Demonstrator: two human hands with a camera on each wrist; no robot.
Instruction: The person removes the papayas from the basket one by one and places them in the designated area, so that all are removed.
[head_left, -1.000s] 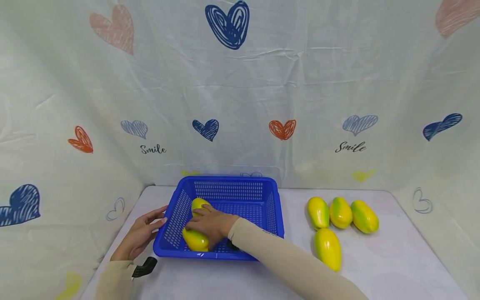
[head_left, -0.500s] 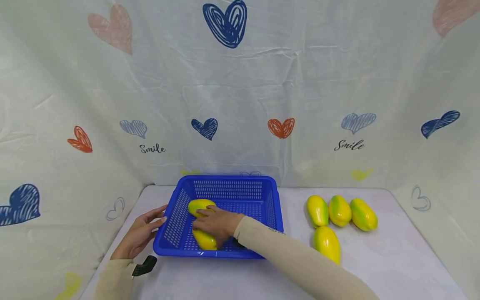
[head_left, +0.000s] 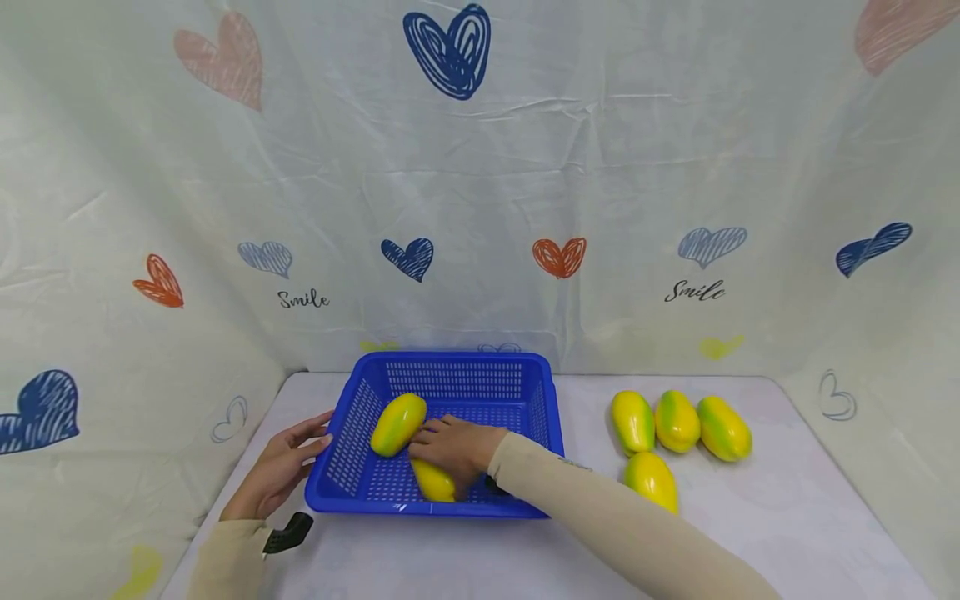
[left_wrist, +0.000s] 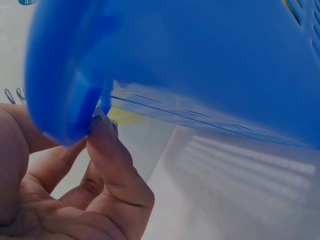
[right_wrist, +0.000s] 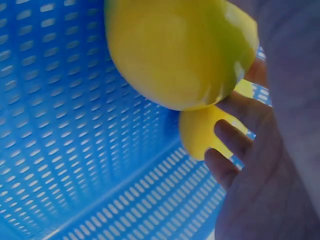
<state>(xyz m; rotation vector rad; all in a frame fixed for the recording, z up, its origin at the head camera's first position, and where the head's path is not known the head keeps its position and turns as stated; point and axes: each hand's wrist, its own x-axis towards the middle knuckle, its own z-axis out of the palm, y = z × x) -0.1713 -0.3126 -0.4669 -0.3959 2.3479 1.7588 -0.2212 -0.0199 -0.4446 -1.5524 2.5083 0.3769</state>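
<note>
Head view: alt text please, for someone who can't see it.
A person's right hand grips a yellow fruit inside a blue basket, with a second fruit to its left, while the left hand holds the basket's left rim. Four more fruits rest on the white table at right, before a heart-print backdrop.

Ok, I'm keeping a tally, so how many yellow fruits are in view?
6 visible: in the basket, one fruit at left, another partly under the right hand; on the table, three in a row, one nearer, partly behind the sleeve. Others may be hidden.
</note>
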